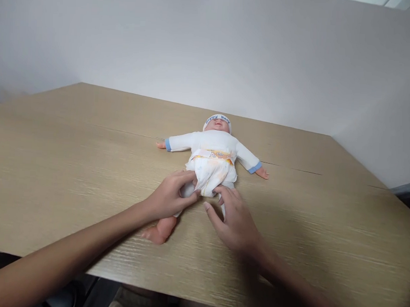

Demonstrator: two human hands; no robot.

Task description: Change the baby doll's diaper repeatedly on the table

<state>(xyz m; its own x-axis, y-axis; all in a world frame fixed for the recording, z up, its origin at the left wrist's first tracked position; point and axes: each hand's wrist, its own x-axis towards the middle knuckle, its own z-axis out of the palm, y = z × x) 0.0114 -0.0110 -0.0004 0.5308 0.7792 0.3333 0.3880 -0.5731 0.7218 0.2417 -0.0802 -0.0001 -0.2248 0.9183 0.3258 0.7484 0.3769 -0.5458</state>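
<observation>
A baby doll (181, 141) in a white top with blue cuffs and a lettered white cap lies on its back on the table. Round its waist and between its legs is a white diaper (213, 172) with an orange patterned front band. My left hand (171, 192) pinches the diaper's leg edge between thumb and fingers. At the opposite leg edge is my right hand (238, 218), its fingertips touching the diaper and its thumb held apart from them. One bare doll foot shows below my left hand; my right hand hides most of the other leg.
The wooden table (89, 166) has a thin seam running across it behind the doll. A pale wall (196, 49) stands along the table's far edge. Below the near edge, part of my own legs shows, with dark shapes beside them.
</observation>
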